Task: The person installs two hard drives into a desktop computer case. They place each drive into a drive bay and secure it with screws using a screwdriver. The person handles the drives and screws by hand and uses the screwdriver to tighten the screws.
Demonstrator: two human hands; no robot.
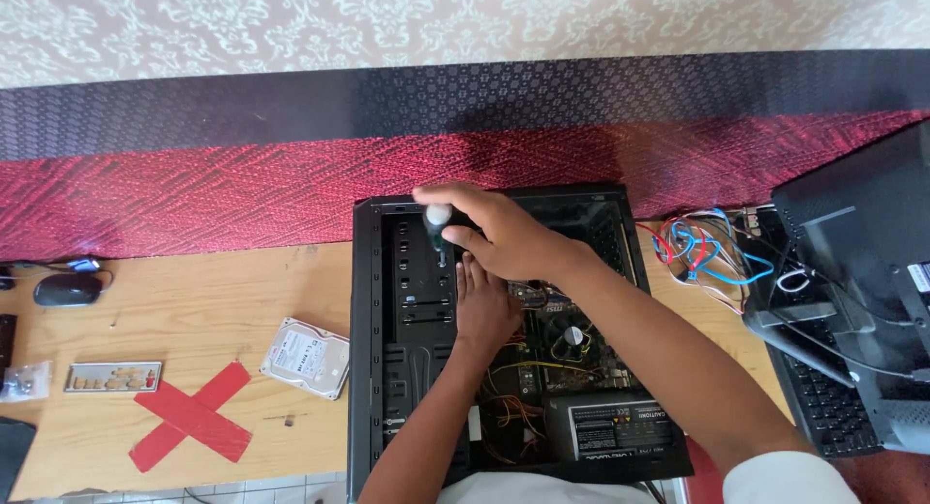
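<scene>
The right hand [494, 235] reaches in from the lower right on an outstretched forearm, fingers curled closed in a grip with the knuckles up. The left hand [481, 305] comes up from below, palm down and fingers straight, its fingertips lying just under the right hand.

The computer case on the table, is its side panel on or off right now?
Off. The computer case lies open on its side, with the motherboard, wiring and power supply exposed, and both hands reach inside.

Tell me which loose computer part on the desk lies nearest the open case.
The silver hard drive, lying just left of the open case. The metal port plate and black mouse lie farther left.
</scene>
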